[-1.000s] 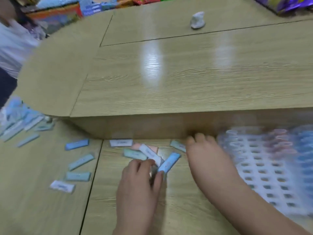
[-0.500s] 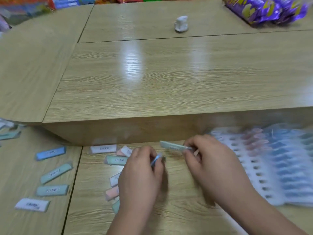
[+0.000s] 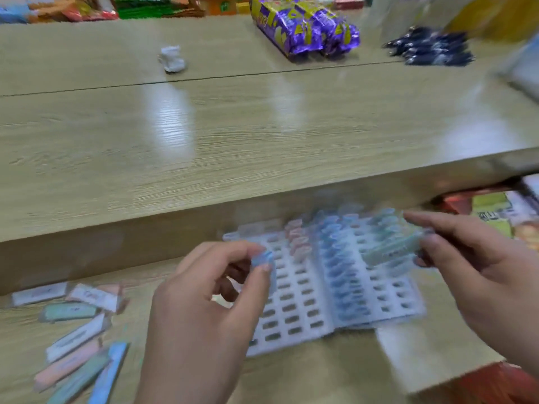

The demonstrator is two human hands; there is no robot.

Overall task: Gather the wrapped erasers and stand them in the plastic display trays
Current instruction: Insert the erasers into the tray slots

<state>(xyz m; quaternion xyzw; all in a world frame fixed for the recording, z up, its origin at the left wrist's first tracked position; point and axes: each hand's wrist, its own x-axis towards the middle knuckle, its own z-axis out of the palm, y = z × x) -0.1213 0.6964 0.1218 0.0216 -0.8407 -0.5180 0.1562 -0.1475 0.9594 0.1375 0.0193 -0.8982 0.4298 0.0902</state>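
We noted the left hand [image 3: 198, 310] pinching a blue eraser [image 3: 261, 258] and the right hand [image 3: 481, 272] pinching a green eraser [image 3: 388, 252] held crosswise. Both were just above the tray [image 3: 291, 342].

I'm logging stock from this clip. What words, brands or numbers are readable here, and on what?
Nothing reads; motion blur throughout.
Loose wrapped erasers: dark label print, blurred.
Green eraser in right hand: print blurred.
Blue eraser in left hand: no print visible.
Purple snack packs: yellow lettering, blurred.
Yellow-green box: dark marks, blurred.

Loose erasers [image 3: 78, 342] left of tray [image 3: 294, 319]
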